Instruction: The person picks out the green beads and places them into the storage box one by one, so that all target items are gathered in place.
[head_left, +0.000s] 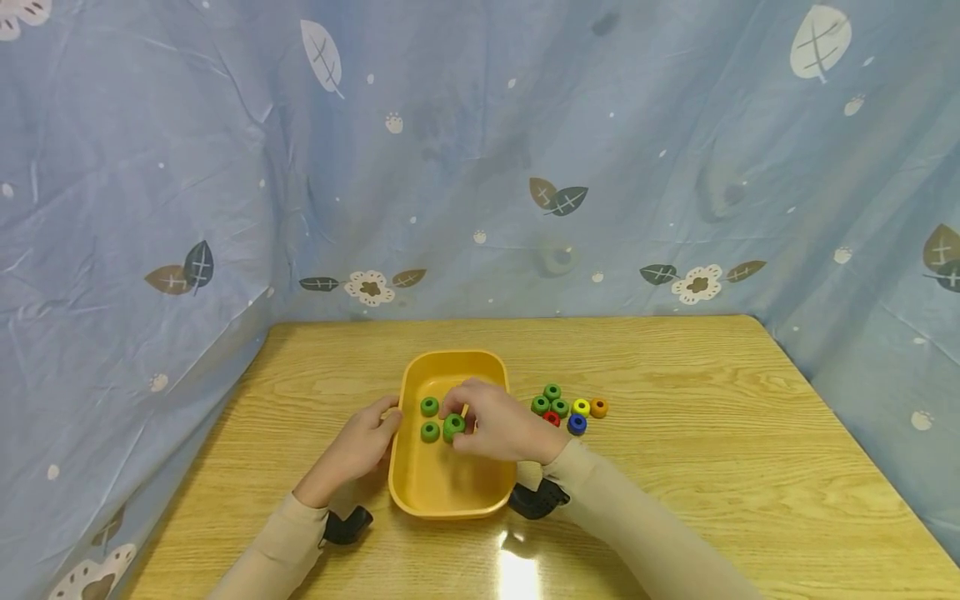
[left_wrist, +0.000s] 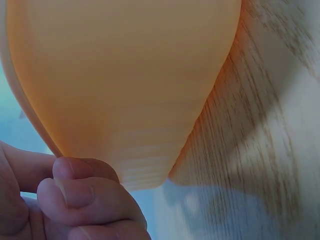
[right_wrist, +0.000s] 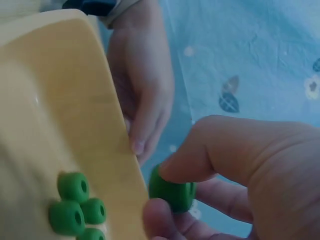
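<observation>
My right hand is over the yellow tray, pinching a green bead between thumb and fingers. Inside the tray lie several more green beads, grouped close together in the right wrist view; the held one partly covers some of them in the head view. At the tray's left side, my left hand grips the rim, its fingertips curled against the wall in the left wrist view.
Right of the tray, a small cluster on the wooden table has three green beads, a red bead, a yellow bead, a blue bead and an orange bead. A blue patterned curtain hangs behind.
</observation>
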